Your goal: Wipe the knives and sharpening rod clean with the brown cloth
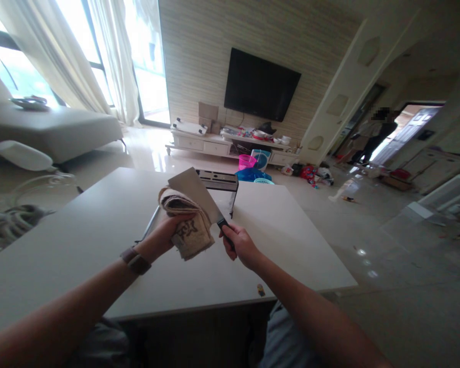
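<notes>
Two bare hands are at work, apart from each other, both over the table. The right hand (242,246) is clamped on the black handle of one cleaver (199,191), its broad blade slanting up and to the left. The left hand (172,230) grips one folded tan cloth (194,241) with dark markings, and the blade lies right up against it, though how firmly they touch I can't tell. One brown band (136,260) circles the left wrist.

Beneath, one white table (291,240), with one metal-framed object (216,180) just behind the cleaver and one small yellow-and-black item (260,290) close to the near edge. Past the far edge come two baskets, one pink (247,162), one pale green (263,181), with something blue (249,175) between. Further out, one low white cabinet (214,147) stands under one wall-mounted television (262,84). Far right, one person (375,135) near one bright doorway.
</notes>
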`<control>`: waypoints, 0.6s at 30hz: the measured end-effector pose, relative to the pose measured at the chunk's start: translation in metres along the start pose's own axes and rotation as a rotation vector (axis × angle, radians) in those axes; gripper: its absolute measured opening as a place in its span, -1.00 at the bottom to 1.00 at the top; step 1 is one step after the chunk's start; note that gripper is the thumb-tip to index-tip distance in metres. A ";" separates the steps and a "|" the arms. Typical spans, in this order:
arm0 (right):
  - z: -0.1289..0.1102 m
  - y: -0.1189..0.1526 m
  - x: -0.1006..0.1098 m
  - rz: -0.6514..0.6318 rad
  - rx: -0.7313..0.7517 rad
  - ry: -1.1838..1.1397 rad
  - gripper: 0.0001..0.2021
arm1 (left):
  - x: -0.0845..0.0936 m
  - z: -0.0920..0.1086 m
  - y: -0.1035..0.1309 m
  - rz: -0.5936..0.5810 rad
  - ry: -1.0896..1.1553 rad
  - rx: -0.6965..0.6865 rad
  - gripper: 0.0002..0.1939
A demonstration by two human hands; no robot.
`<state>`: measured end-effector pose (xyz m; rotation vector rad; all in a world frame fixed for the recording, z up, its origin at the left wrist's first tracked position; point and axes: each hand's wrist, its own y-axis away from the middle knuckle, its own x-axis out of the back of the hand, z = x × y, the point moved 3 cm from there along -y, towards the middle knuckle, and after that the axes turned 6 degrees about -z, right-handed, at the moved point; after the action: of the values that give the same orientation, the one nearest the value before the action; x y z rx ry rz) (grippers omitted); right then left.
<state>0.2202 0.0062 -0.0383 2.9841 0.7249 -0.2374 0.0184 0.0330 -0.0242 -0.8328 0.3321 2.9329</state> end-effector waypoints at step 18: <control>-0.009 0.003 0.015 0.150 -0.026 -0.217 -0.54 | 0.013 -0.002 0.000 -0.019 0.115 0.154 -0.87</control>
<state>0.2359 0.0114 -0.0315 2.9078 0.4755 -0.5269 0.0082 0.0330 -0.0331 -0.9781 0.5468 2.8037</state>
